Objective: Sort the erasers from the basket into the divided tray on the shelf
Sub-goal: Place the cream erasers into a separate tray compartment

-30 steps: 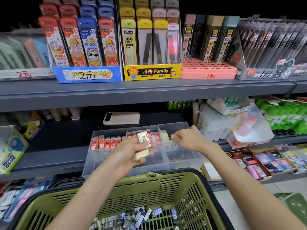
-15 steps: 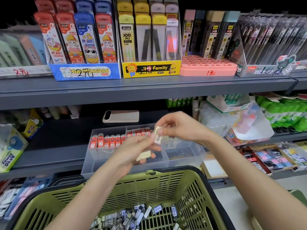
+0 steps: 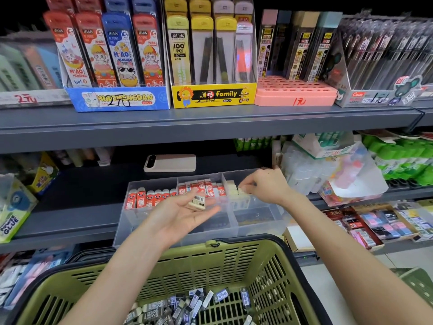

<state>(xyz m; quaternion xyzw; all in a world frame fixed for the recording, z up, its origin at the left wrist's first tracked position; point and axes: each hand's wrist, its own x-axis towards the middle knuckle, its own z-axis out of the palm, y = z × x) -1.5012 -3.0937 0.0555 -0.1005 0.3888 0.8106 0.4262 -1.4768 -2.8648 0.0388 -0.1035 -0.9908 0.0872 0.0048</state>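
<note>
Over the right rear compartment of the divided tray (image 3: 178,233), the right hand (image 3: 267,186) pinches a cream eraser (image 3: 242,192) in narrow fingers (image 3: 248,184), right beside the cream row (image 3: 230,186). Left of it and nearer the person, the left hand (image 3: 185,216) lies palm up, fingers relaxed. A barcoded eraser (image 3: 197,202) rests on it, long axis roughly left-right. The right hand's next pick likely means reaching leftward.

You can read: blue box (image 3: 117,99) "MIAOMENGDAN", "36PCS"; yellow box (image 3: 213,95) "family"; yellow pack (image 3: 178,50) "100 PCS"; pink box (image 3: 295,96) "1元"; glue pack (image 3: 11,221) "GLUE"; grey erasers (image 3: 153,309) "2B".
</note>
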